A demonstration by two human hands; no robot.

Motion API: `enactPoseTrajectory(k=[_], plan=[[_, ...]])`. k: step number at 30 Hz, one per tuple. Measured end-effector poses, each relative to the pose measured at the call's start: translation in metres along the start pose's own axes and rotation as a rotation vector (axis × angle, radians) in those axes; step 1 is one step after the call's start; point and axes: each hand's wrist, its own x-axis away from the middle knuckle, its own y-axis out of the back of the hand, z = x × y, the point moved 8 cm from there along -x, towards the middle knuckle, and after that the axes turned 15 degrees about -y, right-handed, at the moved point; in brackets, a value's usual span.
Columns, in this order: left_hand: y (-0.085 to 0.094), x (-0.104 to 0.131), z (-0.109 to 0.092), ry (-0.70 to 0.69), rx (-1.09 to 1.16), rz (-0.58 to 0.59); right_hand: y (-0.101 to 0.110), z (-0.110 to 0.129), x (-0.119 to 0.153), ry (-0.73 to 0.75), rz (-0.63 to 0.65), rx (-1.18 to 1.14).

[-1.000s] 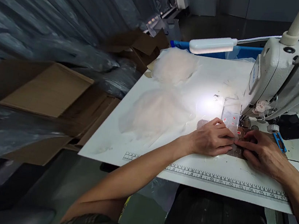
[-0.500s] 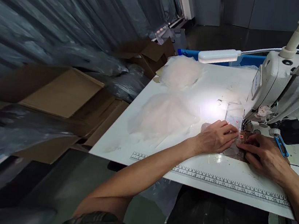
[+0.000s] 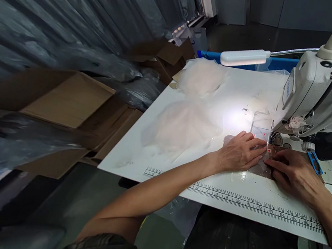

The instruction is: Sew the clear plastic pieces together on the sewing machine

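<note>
Sheer pale fabric point(image 3: 260, 168) with small red-and-white marks lies by the needle and presser foot point(image 3: 272, 137) of a white sewing machine point(image 3: 301, 83). My left hand point(image 3: 241, 153) rests on it just left of the foot, palm down, fingers stretched out flat. On the near side of the foot, my right hand point(image 3: 296, 172) has its fingers bent, with the fabric edge at the index fingertip. Its thumb grip is partly hidden. Blue thread snips point(image 3: 314, 162) lie just beyond the right hand. The fabric under both hands is largely covered.
Two sheer pale pink piles, a nearer heap point(image 3: 180, 128) and a farther heap point(image 3: 202, 78), lie left on the white table point(image 3: 128, 152). A lamp point(image 3: 245, 57) shines over it. A printed ruler point(image 3: 235, 199) follows the front edge. Open cardboard boxes point(image 3: 68, 99) stand left.
The view has shifted slightly, so the sewing machine sits a little farther right. Both hands stay nearly in place on the fabric, with little visible movement.
</note>
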Motion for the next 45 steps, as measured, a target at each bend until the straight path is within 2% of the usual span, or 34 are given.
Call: enactPoseTrajectory(k=[4,12,19,24,31,45], plan=[[0.003,-0.004,0.004,0.044,-0.049,0.019,-0.001,-0.002,-0.003,0.032,-0.018,0.086],[-0.004,-0.014,0.023,-0.042,-0.025,0.045,-0.006,-0.008,-0.01,-0.011,-0.03,0.215],[-0.002,-0.013,0.021,-0.038,-0.025,0.059,-0.007,-0.003,-0.007,-0.012,-0.048,0.22],[0.001,-0.012,0.022,-0.045,-0.024,0.008,-0.007,-0.005,-0.007,-0.027,-0.061,0.179],[-0.002,-0.01,0.024,-0.036,0.004,-0.007,-0.005,-0.006,-0.007,-0.065,-0.076,0.102],[-0.003,-0.012,0.024,0.003,0.02,0.003,-0.013,-0.014,-0.003,-0.126,-0.019,0.081]])
